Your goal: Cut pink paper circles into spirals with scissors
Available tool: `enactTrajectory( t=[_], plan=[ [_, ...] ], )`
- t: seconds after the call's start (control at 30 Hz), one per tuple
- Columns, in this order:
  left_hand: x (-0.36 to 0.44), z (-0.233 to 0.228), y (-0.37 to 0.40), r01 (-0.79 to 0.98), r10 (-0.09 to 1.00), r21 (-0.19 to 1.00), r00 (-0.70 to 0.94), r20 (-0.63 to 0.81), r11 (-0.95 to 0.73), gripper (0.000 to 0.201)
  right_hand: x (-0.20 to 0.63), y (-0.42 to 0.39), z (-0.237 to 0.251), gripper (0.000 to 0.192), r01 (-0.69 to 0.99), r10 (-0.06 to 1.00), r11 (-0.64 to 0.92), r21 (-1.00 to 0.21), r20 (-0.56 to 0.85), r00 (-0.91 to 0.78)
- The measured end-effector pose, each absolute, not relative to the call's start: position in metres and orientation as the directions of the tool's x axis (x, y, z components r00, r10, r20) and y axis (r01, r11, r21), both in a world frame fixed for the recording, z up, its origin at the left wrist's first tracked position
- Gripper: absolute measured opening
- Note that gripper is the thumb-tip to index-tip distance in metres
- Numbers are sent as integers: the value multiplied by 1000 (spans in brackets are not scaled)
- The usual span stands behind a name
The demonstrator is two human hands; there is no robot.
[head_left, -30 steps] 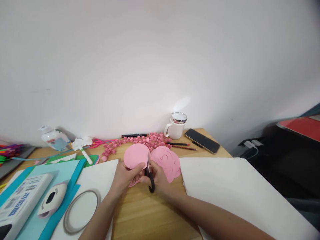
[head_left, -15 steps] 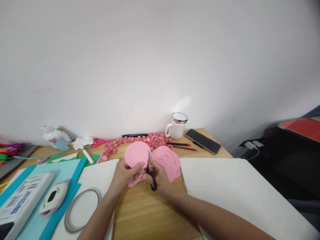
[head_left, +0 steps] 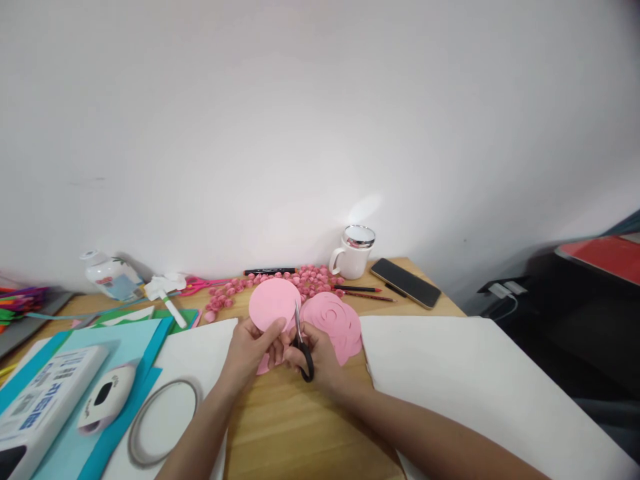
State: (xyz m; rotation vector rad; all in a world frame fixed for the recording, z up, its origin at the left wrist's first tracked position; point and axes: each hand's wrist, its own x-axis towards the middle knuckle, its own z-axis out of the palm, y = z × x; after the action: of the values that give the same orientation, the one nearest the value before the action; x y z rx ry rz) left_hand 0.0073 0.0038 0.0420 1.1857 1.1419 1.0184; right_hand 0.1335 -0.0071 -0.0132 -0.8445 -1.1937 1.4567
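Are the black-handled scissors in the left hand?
No, the right hand holds the black-handled scissors, while the left hand grips the pink paper circle.

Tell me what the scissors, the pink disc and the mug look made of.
Scissors: shiny, silvery metal blades; black handles, probably plastic.
Pink disc: matte, thin, flat, likely paper or card.
Mug: glossy white, perhaps ceramic; mirror-like rim suggests metal.

A white mug (head_left: 353, 259) stands far right, just left of a phone (head_left: 405, 283); far left sits a bottle (head_left: 113, 275), near left a ring (head_left: 133, 437).
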Motion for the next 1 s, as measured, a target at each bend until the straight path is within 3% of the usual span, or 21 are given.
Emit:
enactTrajectory(
  t=[0.13, 0.4, 1.0],
  plan=[
    [9, 43, 3, 8, 991, 992, 57, -123, 122, 35, 134, -8, -9, 27, -285, 965, 13, -958, 87, -248],
    [8, 35, 4, 19, 978, 980, 66, -199, 198, 31, 136, -6, -1, 36, -350, 967, 75, -934, 154, -203],
    [6, 43, 4, -3, 987, 992, 100, -129, 130, 35, 136, -7, -7, 26, -301, 975, 47, -952, 108, -192]
  ],
)
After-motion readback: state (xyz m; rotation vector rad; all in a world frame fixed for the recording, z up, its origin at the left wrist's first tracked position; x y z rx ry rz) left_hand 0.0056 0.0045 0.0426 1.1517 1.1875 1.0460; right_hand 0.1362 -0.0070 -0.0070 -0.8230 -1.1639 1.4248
